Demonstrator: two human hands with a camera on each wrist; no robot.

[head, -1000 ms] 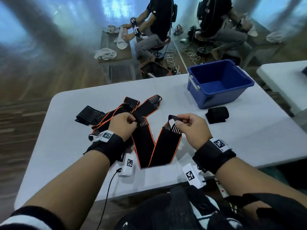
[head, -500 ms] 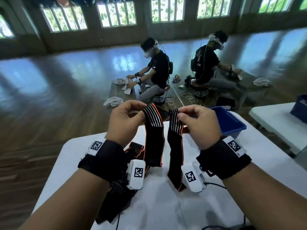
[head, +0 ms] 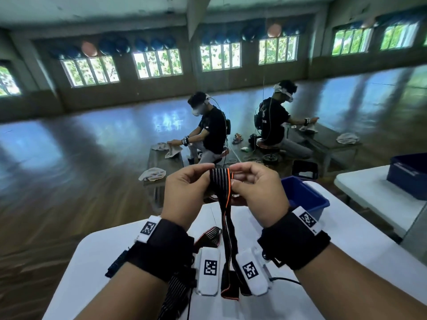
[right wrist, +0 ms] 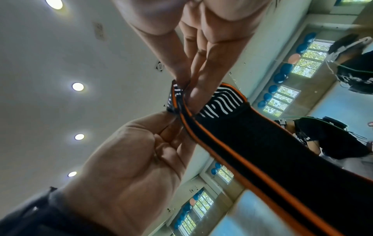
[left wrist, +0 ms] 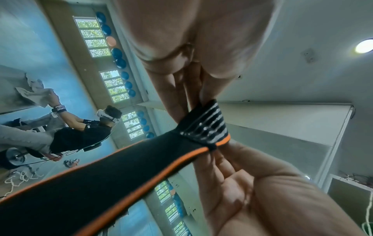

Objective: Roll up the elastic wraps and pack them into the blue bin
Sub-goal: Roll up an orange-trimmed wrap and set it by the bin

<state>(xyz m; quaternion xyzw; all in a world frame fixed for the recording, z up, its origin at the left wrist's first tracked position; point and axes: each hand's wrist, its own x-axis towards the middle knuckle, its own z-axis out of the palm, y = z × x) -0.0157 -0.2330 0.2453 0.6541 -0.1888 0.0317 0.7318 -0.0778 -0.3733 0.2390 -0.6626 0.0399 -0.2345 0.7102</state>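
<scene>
Both hands hold a black elastic wrap with orange edging point(head: 219, 183) up at chest height. My left hand point(head: 203, 179) pinches its striped end from the left, and my right hand point(head: 238, 179) pinches it from the right. The two ends are pressed together and the doubled strap hangs down between my wrists. The left wrist view shows the wrap point(left wrist: 101, 183) running away from my left hand point(left wrist: 193, 102). In the right wrist view my right hand point(right wrist: 187, 89) pinches the wrap point(right wrist: 262, 143). The blue bin point(head: 307, 199) stands behind my right hand. More wraps point(head: 208, 234) lie on the table.
The white table point(head: 346, 262) lies below my arms. A striped black wrap point(head: 175, 294) lies near its front edge. Another white table point(head: 369, 192) at the right carries a second blue bin point(head: 409, 176). Two seated people work at low benches beyond.
Both hands lifted the wrap off the table and brought its two ends together into one pinch. The head view tilted up, and the bin is now mostly hidden behind my right hand.
</scene>
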